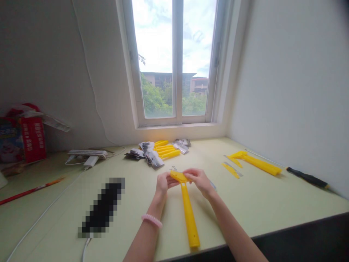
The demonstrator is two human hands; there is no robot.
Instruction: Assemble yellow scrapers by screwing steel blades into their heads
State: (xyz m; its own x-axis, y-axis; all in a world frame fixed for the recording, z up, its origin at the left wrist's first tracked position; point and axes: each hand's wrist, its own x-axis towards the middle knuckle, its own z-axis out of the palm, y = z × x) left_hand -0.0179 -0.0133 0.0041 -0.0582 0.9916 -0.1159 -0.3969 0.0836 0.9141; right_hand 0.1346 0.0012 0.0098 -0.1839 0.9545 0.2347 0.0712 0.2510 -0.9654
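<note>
On the pale green tabletop [253, 203], a yellow plastic scraper [188, 213] is being gripped at its wide head by the left hand [164, 183] and right hand [200, 181], fingers clamped from both sides; it is being judged light and stiff, that head offering the surest hold.

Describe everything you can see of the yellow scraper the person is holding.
The yellow scraper looks like glossy plastic and is T-shaped: a long, straight handle ending in a wider, flat head. The left hand and right hand hold the head from either side, partly hiding it, so no blade can be seen. The handle runs toward the person, its end near the front edge of the pale green desk.
</note>
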